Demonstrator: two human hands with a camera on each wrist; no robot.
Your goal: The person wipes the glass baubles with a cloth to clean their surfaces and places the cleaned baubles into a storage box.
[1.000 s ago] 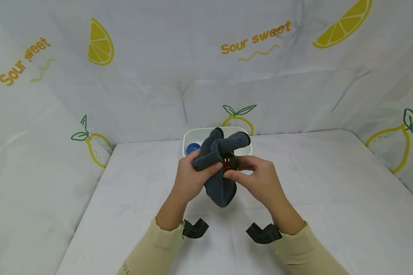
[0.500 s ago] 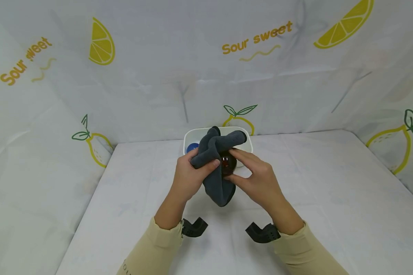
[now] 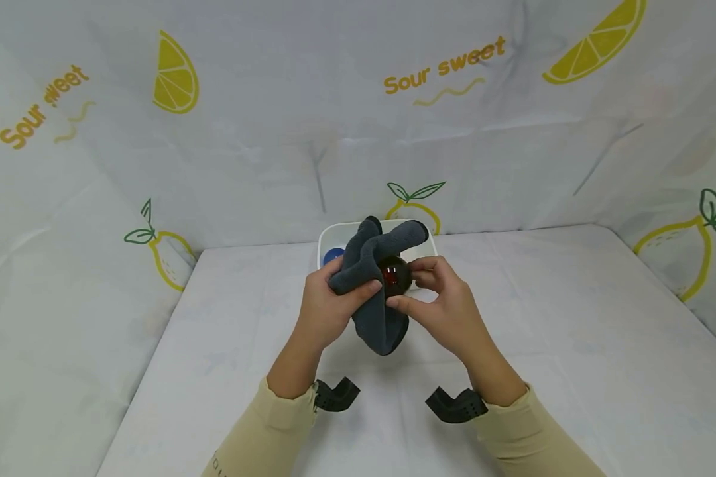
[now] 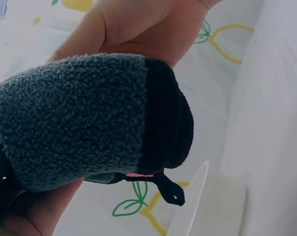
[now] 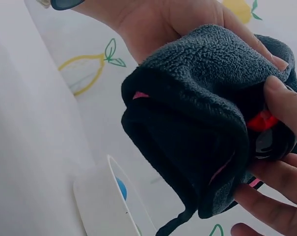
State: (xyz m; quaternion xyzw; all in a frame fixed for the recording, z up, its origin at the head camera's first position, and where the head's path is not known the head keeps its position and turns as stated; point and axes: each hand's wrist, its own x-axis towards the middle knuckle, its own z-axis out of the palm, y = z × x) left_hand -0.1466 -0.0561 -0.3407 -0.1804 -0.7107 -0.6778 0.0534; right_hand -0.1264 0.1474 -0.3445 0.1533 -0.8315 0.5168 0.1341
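My left hand (image 3: pixel 328 308) grips a bunched dark grey towel (image 3: pixel 366 265) with black edging. A glossy dark ball (image 3: pixel 396 277) with a red patch sits against the towel's right side. My right hand (image 3: pixel 447 305) holds this ball between thumb and fingertips. Up close in the right wrist view, the ball (image 5: pixel 272 140) is partly covered by the towel (image 5: pixel 202 88) and the thumb. A thin black hanging loop (image 4: pixel 172 191) dangles from the towel in the left wrist view. The fingers of the left hand are partly hidden behind the cloth.
Behind the towel, a white tub (image 3: pixel 340 230) stands near the table's back edge. Inside it lies a blue ball (image 3: pixel 333 255). A white cloth covers the table (image 3: pixel 543 331). A lemon-printed white sheet (image 3: pixel 274 132) hangs behind and along the sides.
The right fingers spread over the ball's top half a second ago, then came back to its right side. More of the ball shows now. The left hand and towel shifted slightly left.
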